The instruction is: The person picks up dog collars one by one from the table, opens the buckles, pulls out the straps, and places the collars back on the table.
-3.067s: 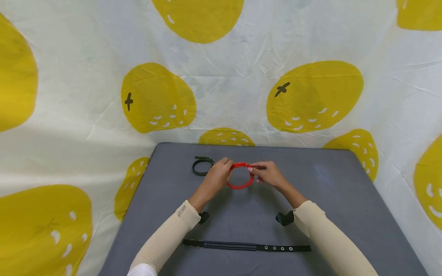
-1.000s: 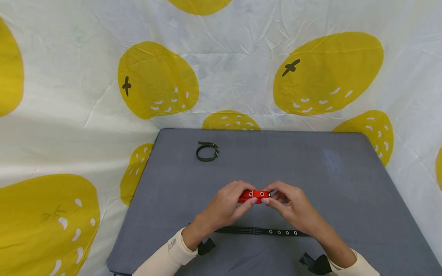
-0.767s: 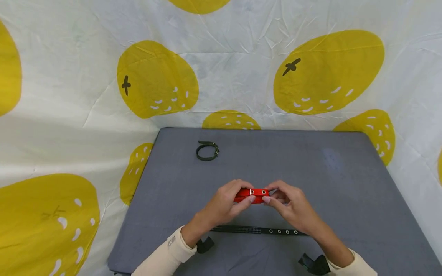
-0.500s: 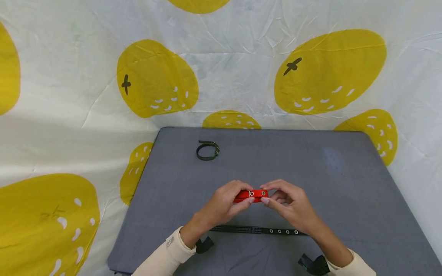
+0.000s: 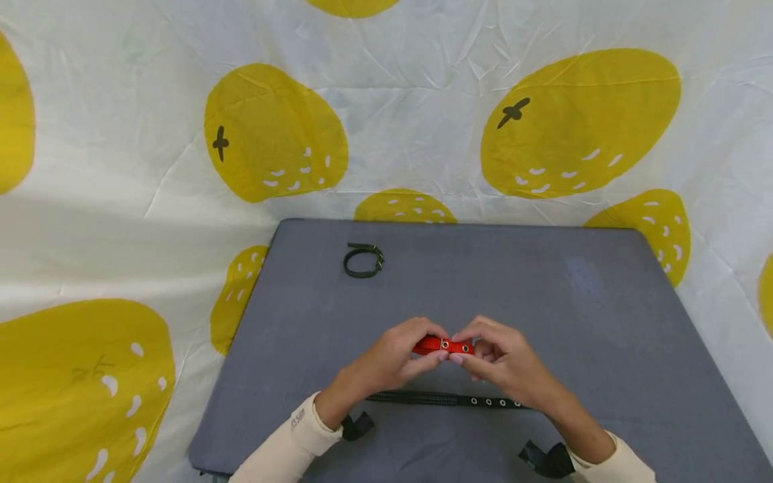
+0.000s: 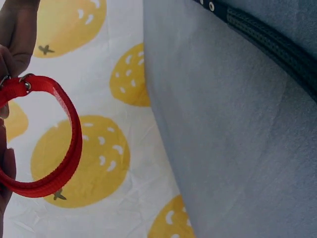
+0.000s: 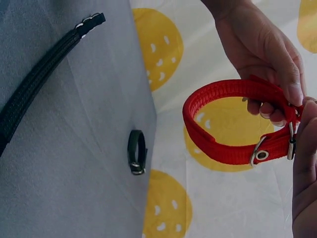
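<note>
Head view, and here we are: my left hand [image 5: 392, 355] and right hand [image 5: 504, 359] both pinch the red collar [image 5: 427, 345] between thumb and fingers, up over the grey table [image 5: 483, 282]. My read is strap-through-buckle work, so steady the left side, draw the strap flat with the right, and keep it from twisting — small pulls suit soft webbing.

Over to the left wrist: the loop stands round and open (my fingers half cropped at the edge).

Right wrist now: the buckle [image 7: 291, 148] sits right by my fingertips, near one eyelet [image 7: 262, 155] — best to keep those two lined up.

Counting, head view again: two hands, one red collar showing two eyelets, one dark green collar [image 5: 361, 274] coiled farther back, one black strap [image 5: 443, 399] showing four eyelets.
</note>
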Demonstrator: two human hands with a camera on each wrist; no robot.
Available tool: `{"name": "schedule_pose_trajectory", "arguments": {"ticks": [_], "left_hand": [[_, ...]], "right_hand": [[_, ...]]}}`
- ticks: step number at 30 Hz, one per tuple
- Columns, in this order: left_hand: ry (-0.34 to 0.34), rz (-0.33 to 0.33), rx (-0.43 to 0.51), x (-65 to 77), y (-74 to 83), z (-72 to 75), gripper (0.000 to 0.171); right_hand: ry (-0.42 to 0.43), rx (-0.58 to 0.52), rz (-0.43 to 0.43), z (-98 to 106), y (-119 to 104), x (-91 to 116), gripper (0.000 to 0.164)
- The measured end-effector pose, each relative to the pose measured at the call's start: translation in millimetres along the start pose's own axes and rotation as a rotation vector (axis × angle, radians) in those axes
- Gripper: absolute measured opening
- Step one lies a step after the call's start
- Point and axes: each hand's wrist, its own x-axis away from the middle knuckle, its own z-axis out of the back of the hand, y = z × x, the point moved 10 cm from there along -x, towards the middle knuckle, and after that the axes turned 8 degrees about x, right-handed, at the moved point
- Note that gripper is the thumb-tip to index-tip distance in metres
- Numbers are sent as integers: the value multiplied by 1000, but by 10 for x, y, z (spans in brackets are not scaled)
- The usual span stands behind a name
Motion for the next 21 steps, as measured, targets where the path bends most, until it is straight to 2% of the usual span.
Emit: {"name": "schedule_pose_trajectory", "arguments": {"ticks": [2,5,12,18,21], "left_hand": [[3,-13,22,12,-6,5,21],[11,-36,33,20,7,26,21],[28,-52,52,16,45,73,23],[44,-40,57,13,33,87,22],[48,-60,38,9,49,94,21]], "right_hand": [[6,-13,52,-10,-92,-25,38],[11,-65,80,-14,-150,-43,38],[19,-179,95,11,-44,6,39],[34,-211,117,49,-156,-26,37],[16,-206,78,35,-188,-56,34]]}}
